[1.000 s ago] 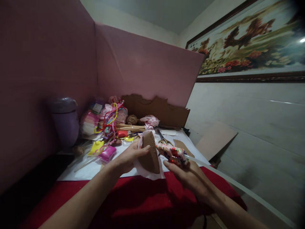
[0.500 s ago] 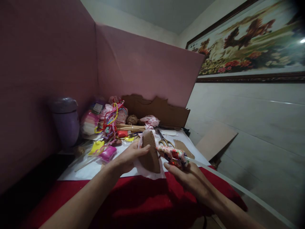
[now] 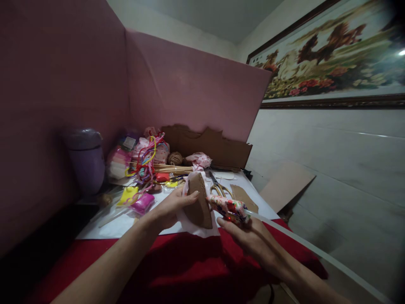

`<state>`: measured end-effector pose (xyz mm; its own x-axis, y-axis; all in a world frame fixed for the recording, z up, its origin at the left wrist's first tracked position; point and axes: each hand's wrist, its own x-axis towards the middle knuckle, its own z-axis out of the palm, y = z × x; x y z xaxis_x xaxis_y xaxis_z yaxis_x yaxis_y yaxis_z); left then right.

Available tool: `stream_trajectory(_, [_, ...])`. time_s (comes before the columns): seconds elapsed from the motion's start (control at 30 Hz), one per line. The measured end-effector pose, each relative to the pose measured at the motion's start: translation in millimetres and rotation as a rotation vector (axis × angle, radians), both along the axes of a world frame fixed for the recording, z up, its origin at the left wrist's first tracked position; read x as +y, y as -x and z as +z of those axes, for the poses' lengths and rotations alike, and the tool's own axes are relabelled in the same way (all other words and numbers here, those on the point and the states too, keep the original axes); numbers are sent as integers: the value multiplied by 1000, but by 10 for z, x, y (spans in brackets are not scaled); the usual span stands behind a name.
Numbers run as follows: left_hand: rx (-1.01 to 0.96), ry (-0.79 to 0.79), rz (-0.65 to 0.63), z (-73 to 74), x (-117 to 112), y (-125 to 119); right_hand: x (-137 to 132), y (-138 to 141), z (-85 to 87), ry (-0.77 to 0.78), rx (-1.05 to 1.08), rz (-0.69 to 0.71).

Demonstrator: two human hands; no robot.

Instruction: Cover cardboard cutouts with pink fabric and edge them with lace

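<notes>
My left hand [image 3: 172,207] grips a curved piece of brown cardboard [image 3: 200,207] with its thumb across the face. Thin white fabric or paper [image 3: 190,226] lies behind the cardboard and shows around its edges. My right hand [image 3: 249,236] is wrapped round a floral-patterned hot glue gun [image 3: 229,206], which has a small red light lit. A long translucent glue stick [image 3: 303,240] runs out of its back. The gun's nozzle points left, at the cardboard's right edge; whether it touches is not clear. Gold-handled scissors [image 3: 223,190] lie just beyond the gun.
Another cardboard piece [image 3: 245,197] lies right of the scissors on the white sheet [image 3: 117,226]. Clay packets [image 3: 143,204], pipe cleaners [image 3: 153,152], wooden sticks [image 3: 174,169] and twine balls [image 3: 175,158] crowd the left and back. A purple bin [image 3: 87,164] stands left; red cloth [image 3: 177,261] covers the front.
Hardly anything differs. Both hands keep their holds, with the glue gun at the cardboard's right edge, and the view has shifted very slightly.
</notes>
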<state>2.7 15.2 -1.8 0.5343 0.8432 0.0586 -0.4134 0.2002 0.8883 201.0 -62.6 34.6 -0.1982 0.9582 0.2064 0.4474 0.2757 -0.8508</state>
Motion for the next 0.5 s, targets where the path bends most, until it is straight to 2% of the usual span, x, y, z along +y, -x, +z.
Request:
stream_trajectory(0.2, [-42, -11, 21, 29, -7, -12, -73, -34, -44, 42, -18, 95])
stream_trajectory(0.37, [-5, -8, 18, -26, 19, -10, -53, -14, 22, -1, -3, 59])
stream_trajectory(0.5, [0, -17, 15, -30, 19, -7, 22, 24, 1, -12, -5, 35])
